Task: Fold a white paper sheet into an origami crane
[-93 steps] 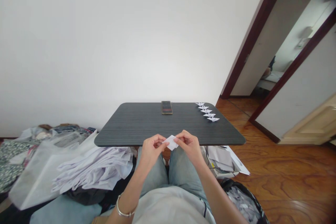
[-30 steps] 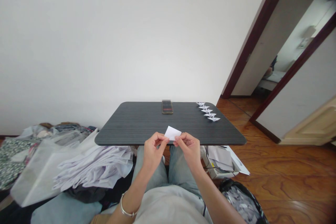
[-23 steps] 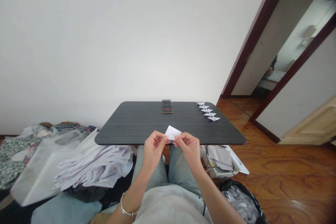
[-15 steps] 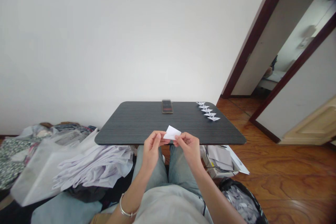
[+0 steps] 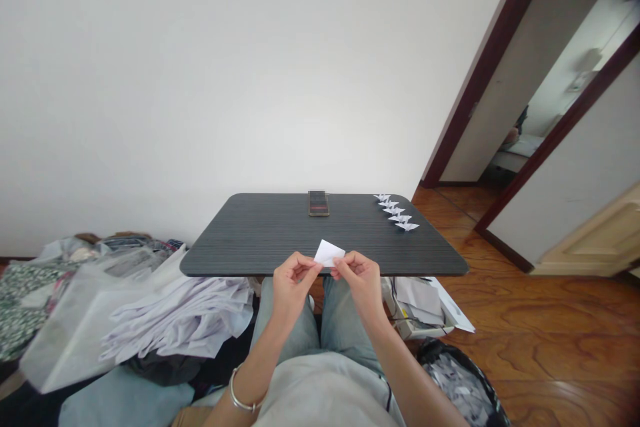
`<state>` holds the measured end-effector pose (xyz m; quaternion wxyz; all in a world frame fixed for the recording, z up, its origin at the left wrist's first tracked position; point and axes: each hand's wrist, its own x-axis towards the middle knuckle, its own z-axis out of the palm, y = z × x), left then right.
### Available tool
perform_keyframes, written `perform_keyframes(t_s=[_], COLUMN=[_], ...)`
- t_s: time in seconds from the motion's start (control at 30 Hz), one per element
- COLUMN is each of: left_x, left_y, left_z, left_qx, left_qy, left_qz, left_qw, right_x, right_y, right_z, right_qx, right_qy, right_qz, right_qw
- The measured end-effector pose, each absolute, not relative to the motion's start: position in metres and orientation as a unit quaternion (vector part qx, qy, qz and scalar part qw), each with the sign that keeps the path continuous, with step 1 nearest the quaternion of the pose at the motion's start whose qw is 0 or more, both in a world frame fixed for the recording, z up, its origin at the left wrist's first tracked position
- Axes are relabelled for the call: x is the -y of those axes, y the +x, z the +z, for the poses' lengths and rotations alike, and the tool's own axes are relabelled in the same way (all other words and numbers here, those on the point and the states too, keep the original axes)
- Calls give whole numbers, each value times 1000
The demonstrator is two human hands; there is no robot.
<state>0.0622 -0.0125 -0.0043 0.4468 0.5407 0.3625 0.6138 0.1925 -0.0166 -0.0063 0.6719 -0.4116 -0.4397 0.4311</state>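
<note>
A small folded piece of white paper [image 5: 329, 252] is held up between my two hands at the near edge of the dark table [image 5: 250, 233]. My left hand [image 5: 295, 278] pinches its lower left corner between thumb and fingertips. The lower right corner sits in a pinch of my right hand [image 5: 359, 275]. Both hands are closed, and the paper's bottom corners are hidden behind the fingers. At the table's right side stands a row of several folded paper cranes [image 5: 400, 218].
A phone [image 5: 319, 203] lies at the table's far edge. Folded white cloth [image 5: 185, 317] and other clothes are piled to the left. To the right, on the wooden floor, are a box of papers [image 5: 417, 307] and a black bag [image 5: 463, 380] with paper scraps.
My left thumb has come down and closed with the fingers on the paper's lower left corner; before, the fingers lay stretched beneath it. My right hand has hardly moved.
</note>
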Motion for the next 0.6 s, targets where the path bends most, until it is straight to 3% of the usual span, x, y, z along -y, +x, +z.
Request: perform_keyframes(t_s=[0.6], left_x=[14], left_y=[71], left_z=[-1], left_qx=[-382], left_qy=[476], left_qz=[606], left_qw=[510], right_x=[14], right_y=[190], right_z=[-8], right_qx=[430], right_qy=[-424], right_qz=[436], right_qw=[667])
